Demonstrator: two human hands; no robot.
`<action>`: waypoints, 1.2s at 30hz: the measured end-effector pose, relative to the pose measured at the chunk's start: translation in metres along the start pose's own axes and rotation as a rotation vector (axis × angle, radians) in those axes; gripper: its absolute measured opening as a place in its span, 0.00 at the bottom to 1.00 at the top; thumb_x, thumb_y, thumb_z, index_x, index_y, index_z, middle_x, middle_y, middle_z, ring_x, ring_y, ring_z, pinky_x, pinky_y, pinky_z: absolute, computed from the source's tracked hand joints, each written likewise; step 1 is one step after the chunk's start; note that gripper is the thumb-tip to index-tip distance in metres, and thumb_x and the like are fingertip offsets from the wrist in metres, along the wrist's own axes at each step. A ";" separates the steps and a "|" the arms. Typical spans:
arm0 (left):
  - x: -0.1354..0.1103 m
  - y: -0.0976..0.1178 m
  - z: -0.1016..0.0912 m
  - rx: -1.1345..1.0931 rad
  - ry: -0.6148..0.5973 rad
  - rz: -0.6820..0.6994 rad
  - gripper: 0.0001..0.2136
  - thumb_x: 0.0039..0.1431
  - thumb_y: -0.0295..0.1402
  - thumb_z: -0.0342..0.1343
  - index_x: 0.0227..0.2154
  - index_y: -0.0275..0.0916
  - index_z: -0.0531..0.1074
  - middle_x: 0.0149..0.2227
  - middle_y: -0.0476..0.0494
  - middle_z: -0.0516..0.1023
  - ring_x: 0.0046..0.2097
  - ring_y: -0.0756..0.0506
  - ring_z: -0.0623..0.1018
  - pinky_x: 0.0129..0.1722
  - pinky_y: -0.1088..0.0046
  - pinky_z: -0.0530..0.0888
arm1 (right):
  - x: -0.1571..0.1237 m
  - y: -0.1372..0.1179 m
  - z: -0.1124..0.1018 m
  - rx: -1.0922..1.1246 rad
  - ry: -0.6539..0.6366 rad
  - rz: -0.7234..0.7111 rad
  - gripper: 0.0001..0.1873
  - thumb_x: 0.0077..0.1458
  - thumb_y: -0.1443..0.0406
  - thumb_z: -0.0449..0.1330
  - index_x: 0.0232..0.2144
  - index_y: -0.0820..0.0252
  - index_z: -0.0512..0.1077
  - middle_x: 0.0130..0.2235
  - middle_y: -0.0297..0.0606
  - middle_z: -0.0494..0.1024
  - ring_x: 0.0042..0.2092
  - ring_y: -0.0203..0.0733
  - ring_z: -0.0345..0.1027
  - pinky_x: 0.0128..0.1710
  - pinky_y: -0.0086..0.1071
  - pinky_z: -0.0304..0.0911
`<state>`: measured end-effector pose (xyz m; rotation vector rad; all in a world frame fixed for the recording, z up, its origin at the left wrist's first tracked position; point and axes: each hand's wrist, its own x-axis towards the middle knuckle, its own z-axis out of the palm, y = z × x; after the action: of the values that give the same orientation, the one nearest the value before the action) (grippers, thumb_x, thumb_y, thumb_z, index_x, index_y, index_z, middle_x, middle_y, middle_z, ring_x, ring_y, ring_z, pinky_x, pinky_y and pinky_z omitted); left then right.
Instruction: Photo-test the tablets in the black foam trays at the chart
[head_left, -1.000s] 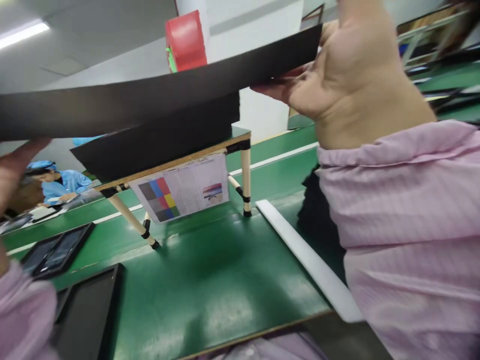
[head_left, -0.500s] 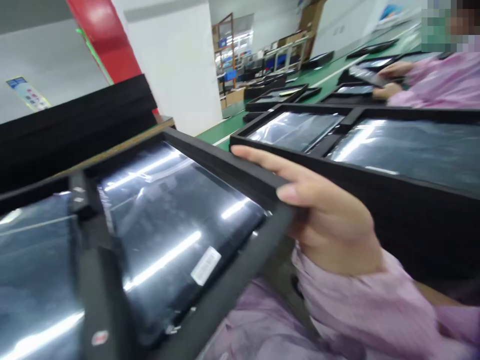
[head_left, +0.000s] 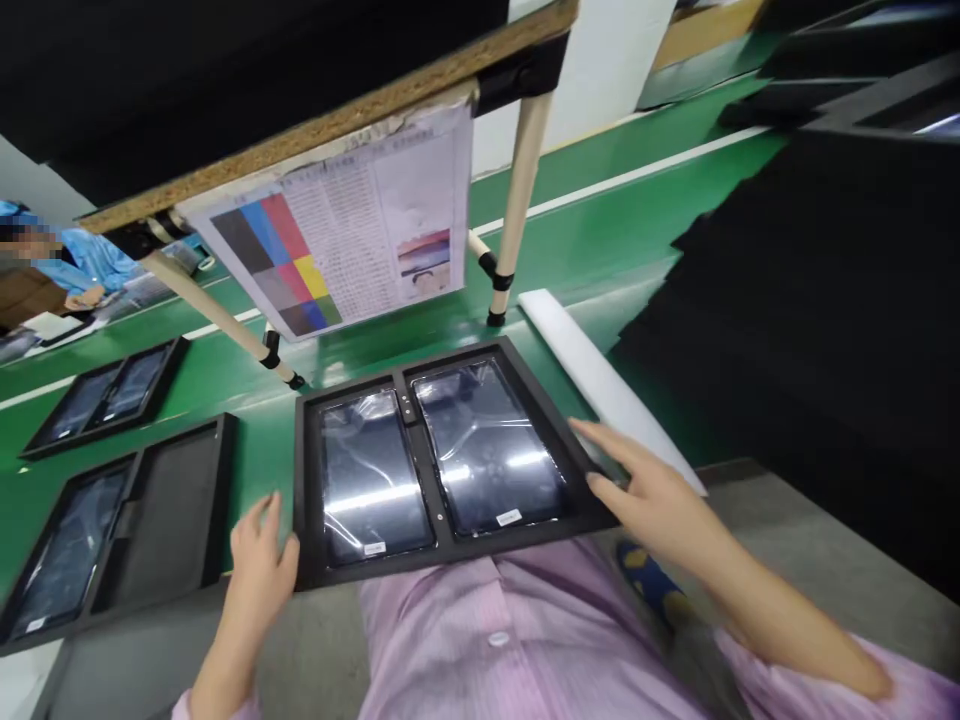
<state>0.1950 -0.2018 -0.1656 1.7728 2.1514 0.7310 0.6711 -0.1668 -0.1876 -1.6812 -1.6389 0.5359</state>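
A black foam tray [head_left: 541, 400] lies flat on the green bench right before me. Side by side in it are two dark, glossy tablet-like panels in clear film: the left panel [head_left: 371, 460] and the right panel [head_left: 480, 430], each with a small white label. My left hand [head_left: 259, 560] is at the tray's left edge, fingers loosely apart. At the opposite edge is my right hand [head_left: 645, 490], index finger and thumb stretched out beside the rim. Whether either hand touches the rim, I cannot tell.
A second tray [head_left: 225, 450] at left holds one panel; another tray [head_left: 180, 350] lies behind it. A white foam strip [head_left: 600, 370] is on the right. Above hang a shelf [head_left: 337, 125] and a printed sheet [head_left: 360, 220]. A person in blue [head_left: 97, 255] sits far left.
The tray was tilted, close to me, with my right hand on its corner; now it rests on the bench. My view has turned left and down, and my left hand has appeared.
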 end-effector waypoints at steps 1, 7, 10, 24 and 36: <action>0.011 0.012 0.002 0.063 0.025 0.071 0.27 0.54 0.38 0.54 0.57 0.36 0.71 0.59 0.26 0.70 0.65 0.27 0.64 0.65 0.37 0.57 | 0.010 -0.005 0.001 -0.084 0.013 -0.050 0.26 0.54 0.59 0.57 0.56 0.49 0.74 0.64 0.43 0.69 0.64 0.56 0.63 0.62 0.55 0.62; 0.092 0.103 0.069 0.181 -0.222 0.438 0.23 0.61 0.31 0.49 0.60 0.42 0.68 0.62 0.36 0.69 0.65 0.38 0.66 0.66 0.54 0.62 | 0.099 -0.051 0.041 -0.402 -0.216 0.112 0.20 0.58 0.56 0.58 0.45 0.62 0.79 0.68 0.53 0.59 0.68 0.64 0.54 0.64 0.60 0.55; 0.123 0.123 0.109 0.218 -0.213 0.402 0.26 0.60 0.34 0.53 0.62 0.37 0.64 0.62 0.32 0.68 0.65 0.35 0.65 0.66 0.50 0.60 | 0.126 -0.059 0.064 -0.392 -0.203 0.259 0.29 0.61 0.51 0.54 0.51 0.68 0.76 0.70 0.58 0.53 0.64 0.68 0.59 0.59 0.59 0.61; 0.147 0.126 0.126 0.376 -0.103 0.236 0.10 0.58 0.38 0.57 0.41 0.43 0.69 0.44 0.40 0.71 0.49 0.35 0.70 0.50 0.55 0.69 | 0.126 -0.041 0.080 -0.192 -0.007 0.382 0.24 0.58 0.49 0.55 0.44 0.57 0.80 0.67 0.41 0.62 0.56 0.58 0.70 0.55 0.51 0.67; 0.160 0.130 0.126 0.386 -0.128 0.247 0.11 0.57 0.37 0.56 0.41 0.41 0.69 0.44 0.38 0.68 0.50 0.34 0.69 0.50 0.55 0.69 | 0.145 -0.036 0.076 -0.108 -0.054 0.409 0.21 0.63 0.51 0.53 0.37 0.54 0.82 0.68 0.37 0.62 0.60 0.52 0.68 0.60 0.43 0.62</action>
<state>0.3314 -0.0032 -0.1839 2.2383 2.1163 0.2475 0.6065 -0.0117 -0.1841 -2.1160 -1.3825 0.7031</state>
